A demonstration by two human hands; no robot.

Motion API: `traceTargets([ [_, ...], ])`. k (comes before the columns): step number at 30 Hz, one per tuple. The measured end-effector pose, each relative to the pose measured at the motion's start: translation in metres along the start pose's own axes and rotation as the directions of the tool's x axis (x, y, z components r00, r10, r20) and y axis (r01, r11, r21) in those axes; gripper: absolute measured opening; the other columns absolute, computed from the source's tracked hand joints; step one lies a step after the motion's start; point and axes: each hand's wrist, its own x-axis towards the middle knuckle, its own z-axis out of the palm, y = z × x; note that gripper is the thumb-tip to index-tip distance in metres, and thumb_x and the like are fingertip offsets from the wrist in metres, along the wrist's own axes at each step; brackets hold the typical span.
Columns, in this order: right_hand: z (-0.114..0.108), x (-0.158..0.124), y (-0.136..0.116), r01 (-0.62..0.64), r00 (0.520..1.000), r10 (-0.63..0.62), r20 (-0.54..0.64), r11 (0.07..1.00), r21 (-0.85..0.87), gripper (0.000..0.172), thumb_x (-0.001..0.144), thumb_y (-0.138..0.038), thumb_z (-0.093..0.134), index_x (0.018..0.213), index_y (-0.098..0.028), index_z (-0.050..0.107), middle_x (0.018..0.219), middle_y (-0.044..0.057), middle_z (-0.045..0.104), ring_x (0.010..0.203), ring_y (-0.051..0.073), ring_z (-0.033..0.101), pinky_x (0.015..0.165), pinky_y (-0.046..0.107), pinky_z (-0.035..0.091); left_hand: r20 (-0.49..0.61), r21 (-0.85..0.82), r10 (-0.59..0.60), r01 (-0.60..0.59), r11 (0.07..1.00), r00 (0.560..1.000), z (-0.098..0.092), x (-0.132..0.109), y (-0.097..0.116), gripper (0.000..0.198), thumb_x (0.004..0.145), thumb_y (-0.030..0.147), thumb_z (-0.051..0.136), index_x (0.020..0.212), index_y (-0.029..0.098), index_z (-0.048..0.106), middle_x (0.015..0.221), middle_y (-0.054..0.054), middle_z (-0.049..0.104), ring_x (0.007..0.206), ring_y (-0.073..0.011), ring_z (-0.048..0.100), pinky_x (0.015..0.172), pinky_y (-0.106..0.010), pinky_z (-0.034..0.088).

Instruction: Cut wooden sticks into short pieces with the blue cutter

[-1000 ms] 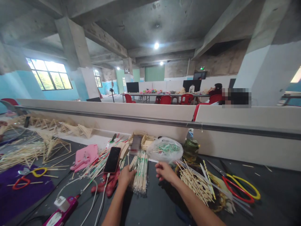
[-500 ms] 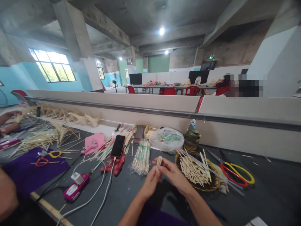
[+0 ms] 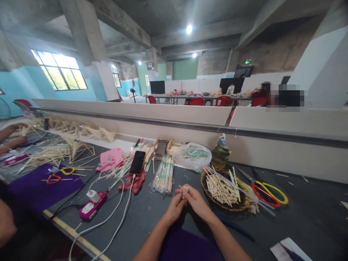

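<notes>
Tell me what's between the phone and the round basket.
Head view: from phone to basket, the wrapped stick bundle, then dark tabletop. The left hand and right hand, gripping a small stick cluster, sit just nearer the camera.

Black phone (image 3: 137, 162), white cable (image 3: 126, 207) attached; magenta power strip (image 3: 98, 207) nearby; red chairs (image 3: 223, 101) beyond pale partition (image 3: 163, 110).

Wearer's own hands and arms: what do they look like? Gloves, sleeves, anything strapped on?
Left hand and right hand are both ungloved. Forearms are bare to the frame's lower edge, no sleeves in view. No watch, band or cable shows on either. Rings: too small to tell.
</notes>
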Motion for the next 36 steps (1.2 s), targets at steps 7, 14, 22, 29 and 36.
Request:
traceTargets([
  [7, -0.011, -0.004, 0.001, -0.066, 0.994, 0.068, -0.090, 0.998, 0.024, 0.031, 0.084, -0.043, 0.053, 0.106, -0.021, 0.057, 0.116, 0.011, 0.064, 0.111, 0.024, 0.058, 0.093, 0.042, 0.046, 0.009, -0.098, -0.009, 0.009, 0.995, 1.000, 0.006, 0.003, 0.005, 0.044, 0.075, 0.056, 0.062, 0.084, 0.013, 0.058, 0.071, -0.002, 0.056, 0.061, -0.0114, 0.050, 0.059, -0.024, 0.039],
  [14, -0.046, -0.047, -0.024, -0.075, 0.930, 0.055, -0.363, 0.996, -0.042, 0.042, 0.085, -0.044, 0.052, 0.119, -0.020, 0.050, 0.113, 0.014, 0.064, 0.109, 0.025, 0.060, 0.090, 0.042, 0.049, -0.116, -0.215, -0.384, 0.354, 0.910, 0.916, 0.008, 0.025, 0.024, 0.030, 0.075, 0.039, 0.063, 0.091, 0.016, 0.051, 0.068, 0.002, 0.055, 0.053, -0.0085, 0.051, 0.054, -0.023, 0.045],
  [22, -0.069, -0.101, -0.012, -0.253, 0.892, 0.173, -0.418, 0.957, -0.142, 0.042, 0.085, -0.051, 0.049, 0.108, -0.018, 0.061, 0.101, 0.012, 0.070, 0.096, 0.026, 0.066, 0.080, 0.037, 0.053, -0.229, -0.137, -0.478, 0.458, 0.878, 0.848, 0.006, 0.066, 0.025, 0.016, 0.074, 0.015, 0.058, 0.085, 0.017, 0.046, 0.059, 0.007, 0.048, 0.043, -0.0050, 0.044, 0.044, -0.017, 0.038],
  [29, -0.062, -0.102, -0.013, -0.280, 0.929, 0.195, -0.314, 0.925, -0.256, 0.039, 0.087, -0.048, 0.047, 0.111, -0.021, 0.061, 0.108, 0.010, 0.069, 0.097, 0.025, 0.066, 0.086, 0.037, 0.051, -0.332, -0.182, -0.402, 0.360, 0.915, 0.853, 0.002, 0.061, 0.030, 0.020, 0.074, 0.020, 0.054, 0.090, 0.019, 0.043, 0.061, 0.007, 0.047, 0.042, -0.0038, 0.041, 0.042, -0.015, 0.032],
  [36, -0.044, -0.085, -0.024, -0.208, 0.954, 0.123, -0.273, 0.928, -0.309, 0.033, 0.088, -0.042, 0.047, 0.110, -0.022, 0.062, 0.110, 0.010, 0.067, 0.092, 0.024, 0.067, 0.084, 0.037, 0.052, -0.454, -0.208, -0.326, 0.257, 0.944, 0.829, 0.001, 0.026, 0.028, 0.027, 0.079, 0.046, 0.049, 0.085, 0.021, 0.041, 0.055, 0.011, 0.029, 0.037, -0.0030, 0.025, 0.037, -0.015, 0.016],
])
